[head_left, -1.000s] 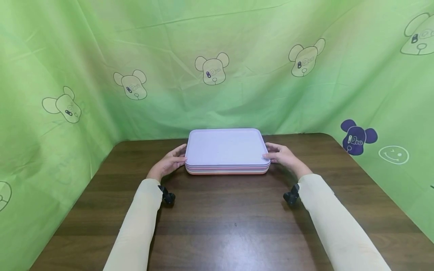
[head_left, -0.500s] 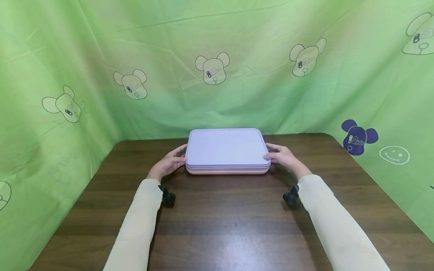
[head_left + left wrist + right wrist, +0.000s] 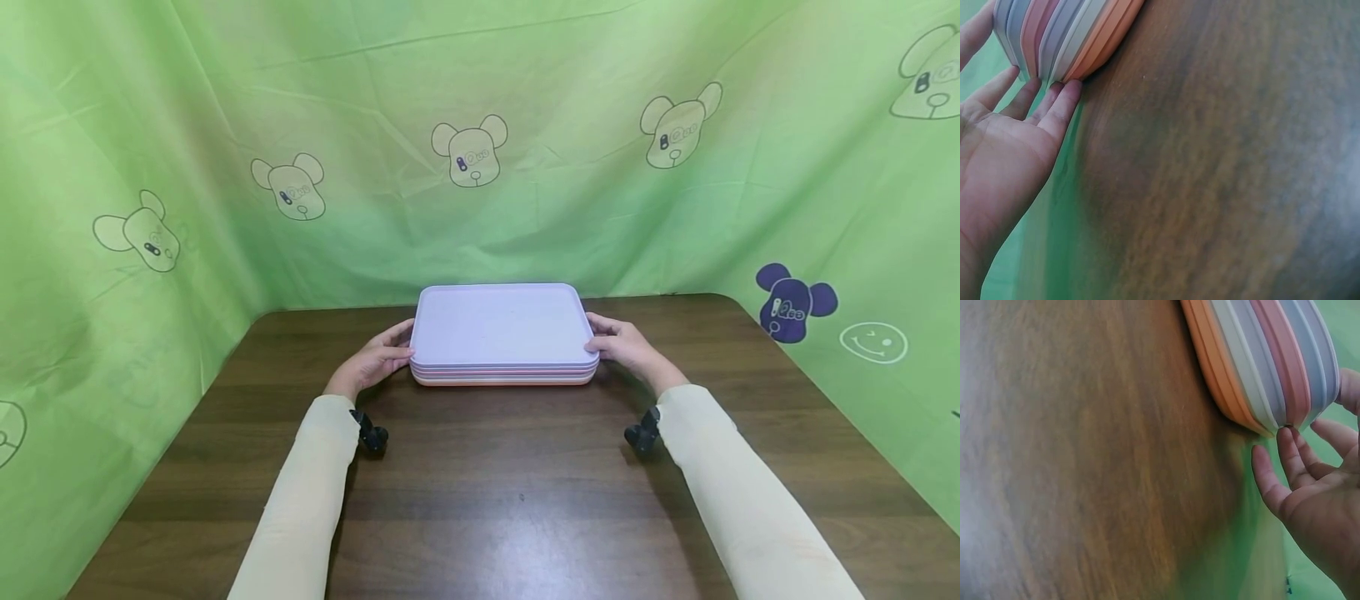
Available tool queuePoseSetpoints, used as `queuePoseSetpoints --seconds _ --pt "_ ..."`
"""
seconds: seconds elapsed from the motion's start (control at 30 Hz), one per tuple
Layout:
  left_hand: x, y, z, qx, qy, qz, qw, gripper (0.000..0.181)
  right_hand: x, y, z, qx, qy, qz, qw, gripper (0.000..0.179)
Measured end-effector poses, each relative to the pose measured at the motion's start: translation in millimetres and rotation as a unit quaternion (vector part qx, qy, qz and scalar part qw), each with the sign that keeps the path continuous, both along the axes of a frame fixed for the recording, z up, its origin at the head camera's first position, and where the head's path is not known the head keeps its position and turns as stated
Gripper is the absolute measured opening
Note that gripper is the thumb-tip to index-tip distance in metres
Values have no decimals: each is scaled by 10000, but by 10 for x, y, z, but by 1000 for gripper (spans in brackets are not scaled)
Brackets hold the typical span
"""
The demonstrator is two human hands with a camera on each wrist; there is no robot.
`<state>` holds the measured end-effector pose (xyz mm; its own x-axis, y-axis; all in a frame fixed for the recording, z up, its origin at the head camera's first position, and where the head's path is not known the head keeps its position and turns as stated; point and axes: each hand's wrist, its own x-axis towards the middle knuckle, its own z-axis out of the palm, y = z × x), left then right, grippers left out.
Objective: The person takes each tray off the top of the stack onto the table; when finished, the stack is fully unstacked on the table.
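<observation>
A stack of several rectangular trays lies at the far middle of the table, with a pale lavender one on top. Seen from the side in the left wrist view, the tray edges are lavender, blue-grey, pink, whitish and orange, orange lowest. My left hand touches the left end; its fairly straight fingertips rest along the edges, the thumb by the top rim. At the right end, my right hand has its thumb on the top tray's rim, while some fingertips meet the sides of trays below. Its little finger stands apart from the stack.
Dark wood-grain table lies under both arms. A green cloth printed with cartoon bear heads hangs behind and along both sides. Black wrist cameras sit at the cuffs of the pale sleeves.
The right thumb has slid slightly outward along the top tray's rim, and the right fingers have shifted a little. The stack and left hand look unchanged.
</observation>
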<state>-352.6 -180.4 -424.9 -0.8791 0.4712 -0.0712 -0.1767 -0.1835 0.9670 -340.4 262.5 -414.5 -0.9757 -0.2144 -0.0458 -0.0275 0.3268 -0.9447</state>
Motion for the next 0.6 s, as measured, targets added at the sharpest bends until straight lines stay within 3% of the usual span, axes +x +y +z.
queuePoseSetpoints --seconds 0.27,0.6 --pt "-23 -6 -16 -10 9 -49 10000 72 -35 -53 -4 -513 -153 -144 9985 74" --pt "-42 -5 -21 -133 43 -33 9999 73 -67 -93 63 -590 -102 -379 9975 76"
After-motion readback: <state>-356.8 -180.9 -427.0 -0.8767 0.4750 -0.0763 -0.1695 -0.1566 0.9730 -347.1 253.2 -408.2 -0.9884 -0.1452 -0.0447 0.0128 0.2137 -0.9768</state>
